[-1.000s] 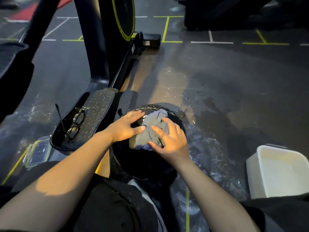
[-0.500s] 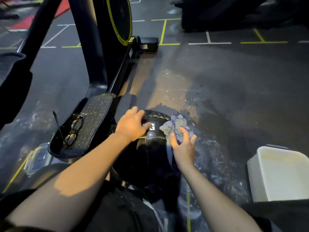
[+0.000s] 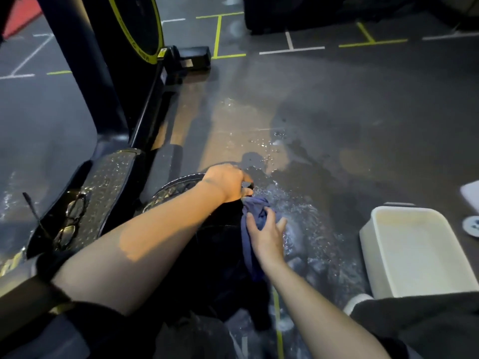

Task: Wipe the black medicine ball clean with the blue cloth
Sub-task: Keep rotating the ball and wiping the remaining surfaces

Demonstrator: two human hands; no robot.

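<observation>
The black medicine ball (image 3: 220, 242) rests on the wet floor between my knees, its textured top showing at the left. My left hand (image 3: 226, 181) grips the ball's far upper side, fingers curled over its edge. The blue cloth (image 3: 255, 213) is bunched against the ball's right side and hangs down along it. My right hand (image 3: 267, 234) presses on the cloth there with the fingers spread. The lower part of the ball is lost in shadow.
A white plastic tub (image 3: 417, 252) stands on the floor at the right. An exercise machine (image 3: 124, 73) rises at the left; glasses (image 3: 71, 218) lie on its footplate (image 3: 103, 193). Water (image 3: 305, 218) is pooled around the ball. A white lid (image 3: 471, 193) sits at the far right.
My right hand slid the cloth from the ball's top down its right side. My left hand shifted from the near top to the far upper edge of the ball.
</observation>
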